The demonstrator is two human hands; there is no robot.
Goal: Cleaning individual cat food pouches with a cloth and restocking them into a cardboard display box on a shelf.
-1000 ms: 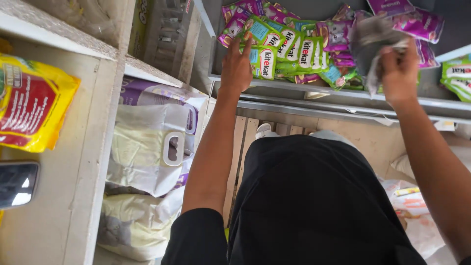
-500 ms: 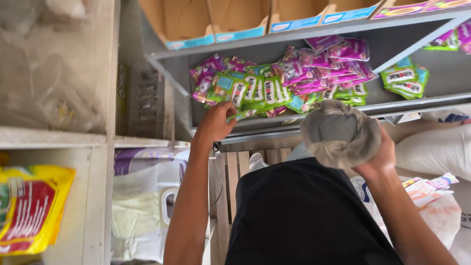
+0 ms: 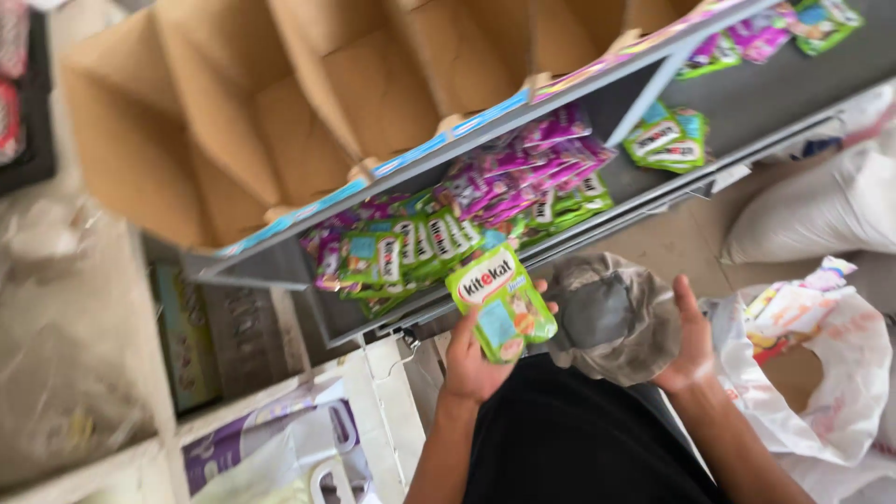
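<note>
One green pouch (image 3: 501,301) is gripped in the left hand (image 3: 474,359), just in front of the grey shelf (image 3: 747,93), while one crumpled grey cloth (image 3: 611,317) is clutched in the right hand (image 3: 693,347) beside it. On the shelf, a heap of green and purple pouches (image 3: 467,215), too many to be counted, is seen behind, with a smaller green stack (image 3: 665,138) further right. Three open cardboard boxes (image 3: 280,103) are set above, and one white sack (image 3: 826,201) is seen at the right.

Green pouch (image 3: 501,303) held in left hand (image 3: 476,359), just below the shelf's (image 3: 747,89) front edge. Green and purple pouches (image 3: 448,233) heaped mid-shelf; brown cartons (image 3: 280,103) on the tier above.
</note>
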